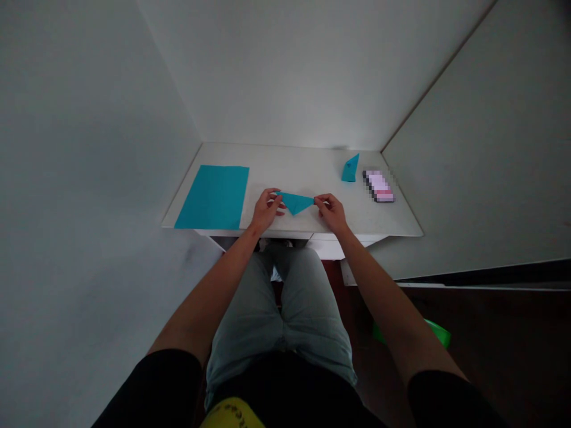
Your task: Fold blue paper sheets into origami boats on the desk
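Observation:
A folded piece of blue paper (295, 204), roughly a triangle pointing toward me, is stretched between my two hands just over the white tabletop. My left hand (266, 209) pinches its left corner between thumb and fingers. At the opposite corner, the fingertips of my right hand (330, 210) are closed on the paper. Crease lines show on its surface. To the left lie flat blue sheets (214, 197); I cannot tell how many. Farther back on the right stands a small folded blue paper figure (350, 169).
A phone (378, 185) with a lit, blurred-out screen lies near the right end of the white table (294, 159). Walls enclose the table at the back and both sides. Below, a green object (438, 333) is partly hidden behind my right forearm.

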Motion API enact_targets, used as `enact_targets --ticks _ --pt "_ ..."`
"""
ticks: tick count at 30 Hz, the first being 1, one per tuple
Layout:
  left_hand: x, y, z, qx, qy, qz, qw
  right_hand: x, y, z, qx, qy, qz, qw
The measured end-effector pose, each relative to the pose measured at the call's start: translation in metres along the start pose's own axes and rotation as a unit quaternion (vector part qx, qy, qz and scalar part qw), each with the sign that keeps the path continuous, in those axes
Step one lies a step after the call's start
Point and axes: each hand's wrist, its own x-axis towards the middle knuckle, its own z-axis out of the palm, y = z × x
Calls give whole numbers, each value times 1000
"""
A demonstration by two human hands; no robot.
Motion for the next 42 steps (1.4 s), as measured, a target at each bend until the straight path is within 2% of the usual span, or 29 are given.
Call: enact_targets --ticks 4,7,13,26,42 --pt "0 0 -1 1 45 7 999 -5 -6 -2 9 -31 -1 999" --pt "0 1 0 -2 57 17 998 -9 -8 -4 8 -47 -3 999" --pt "-1 3 2 33 80 43 995 -10 -7 -4 -7 -36 -1 999" --pt "-4 6 2 -14 30 38 999 -6 -2 0 -3 74 -16 997" --pt "-6 1 5 61 27 51 996 -3 9 -3 22 77 -42 996"
